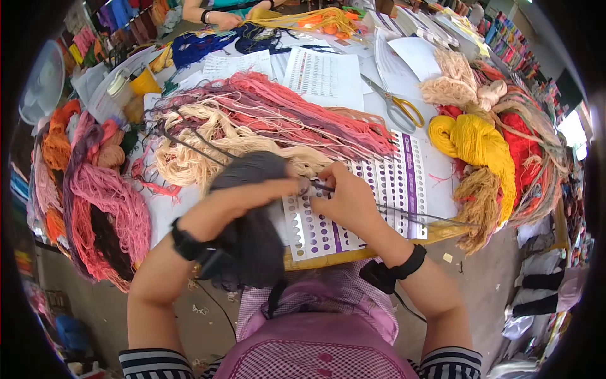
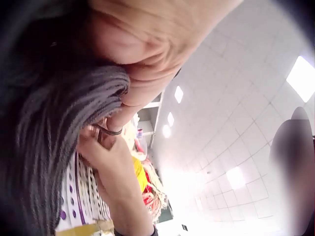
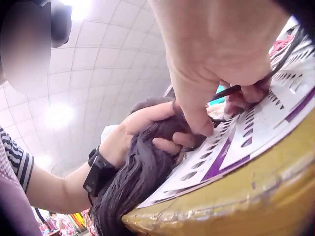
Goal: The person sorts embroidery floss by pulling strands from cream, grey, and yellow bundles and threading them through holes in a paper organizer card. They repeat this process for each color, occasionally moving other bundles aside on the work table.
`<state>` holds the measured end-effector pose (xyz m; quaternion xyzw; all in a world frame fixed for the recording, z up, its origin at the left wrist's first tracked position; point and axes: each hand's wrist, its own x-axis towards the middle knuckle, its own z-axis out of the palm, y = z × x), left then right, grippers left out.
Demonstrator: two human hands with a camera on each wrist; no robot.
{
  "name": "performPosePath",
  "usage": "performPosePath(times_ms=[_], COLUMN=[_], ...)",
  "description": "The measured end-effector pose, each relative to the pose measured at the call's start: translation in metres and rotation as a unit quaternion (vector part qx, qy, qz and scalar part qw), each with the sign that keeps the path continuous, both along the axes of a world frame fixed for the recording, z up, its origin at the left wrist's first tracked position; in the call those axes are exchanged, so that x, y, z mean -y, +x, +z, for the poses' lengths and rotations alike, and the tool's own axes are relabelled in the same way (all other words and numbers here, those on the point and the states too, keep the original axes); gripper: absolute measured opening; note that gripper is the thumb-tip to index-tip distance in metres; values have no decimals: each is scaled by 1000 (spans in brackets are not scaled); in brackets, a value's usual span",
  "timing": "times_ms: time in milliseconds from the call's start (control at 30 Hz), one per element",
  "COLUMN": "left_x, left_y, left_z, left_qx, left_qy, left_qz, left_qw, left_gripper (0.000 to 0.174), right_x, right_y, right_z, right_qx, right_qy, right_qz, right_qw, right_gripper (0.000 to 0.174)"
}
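A dark grey yarn skein (image 1: pixel 249 221) hangs over my left forearm and hand, down past the table edge. My left hand (image 1: pixel 284 188) grips the skein; in the right wrist view its fingers (image 3: pixel 170 145) curl round the grey yarn (image 3: pixel 142 167). My right hand (image 1: pixel 348 197) pinches a dark strand (image 1: pixel 323 186) close beside the left fingertips, and the strand's tail (image 1: pixel 429 216) trails right. Both hands are over white cards with punched holes and purple strips (image 1: pixel 410 183). In the left wrist view the skein (image 2: pixel 54 132) covers part of the left hand (image 2: pixel 142 64).
Cream yarn (image 1: pixel 183 158) and pink-red yarn (image 1: pixel 284 104) lie behind the hands. Scissors (image 1: pixel 398 107), printed sheets (image 1: pixel 325 76) and yellow yarn (image 1: pixel 476 145) are toward the back and right. Pink and orange skeins (image 1: pixel 107 189) hang at the left. Another person's hands (image 1: pixel 224 19) handle yellow yarn across the table.
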<state>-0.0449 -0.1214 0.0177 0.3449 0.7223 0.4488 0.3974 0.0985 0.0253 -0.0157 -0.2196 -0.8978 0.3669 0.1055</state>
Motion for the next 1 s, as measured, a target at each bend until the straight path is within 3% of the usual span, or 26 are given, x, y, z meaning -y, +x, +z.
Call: performPosePath(times_ms=[100,167,200,267,333,367,400,467,500,533,600,667,733,800,833,867,933,1000], left_x=[51,86,108,135,137,138,143,132,142,145,130,87,65,46,43,40,30,25], left_y=[-49,-89,-114,-153,-165,-179,-187,-173,-179,-194,-160,-84,-27,21,32,42,57,64], left_z=[17,23,23,29,40,34,26,31,20,10,14,39,58,65,57,49,44,48], left_qx=[129,218,284,363,300,237,236,91,37,22,-115,47,257,296,297,298,247,316], left_qy=[-16,21,75,150,213,264,268,176,180,135,141,262,272,254,242,229,246,202], left_qz=[118,263,232,260,365,394,393,469,429,427,411,365,298,207,151,94,10,10], left_qw=[984,939,927,882,855,848,847,861,884,894,893,892,878,897,911,922,937,927], left_gripper=[29,25,23,25,25,16,16,19,29,27,45,51,59,75,72,70,70,63], right_x=[-4,-5,-4,-5,-4,-4,-3,-1,-1,-2,3,16,28,36,44,44,42,35], right_y=[0,0,0,-1,0,0,0,1,2,3,5,12,8,6,7,11,15,25], right_z=[1,2,3,6,5,5,6,7,5,4,12,36,44,49,56,54,48,42], right_qx=[-6,-8,-9,23,22,22,19,22,17,8,-10,-57,-88,-152,-193,-192,-186,-183], right_qy=[-21,-21,-22,-38,-35,-30,-27,-11,-7,6,23,-129,-181,-363,-441,-438,-538,-544], right_qz=[0,9,9,10,12,13,15,13,16,27,46,80,95,133,142,136,132,122], right_qw=[1000,1000,1000,999,999,999,999,1000,1000,1000,999,987,975,909,865,867,812,810], right_gripper=[46,46,46,45,46,46,46,47,47,46,45,37,30,25,19,19,17,15])
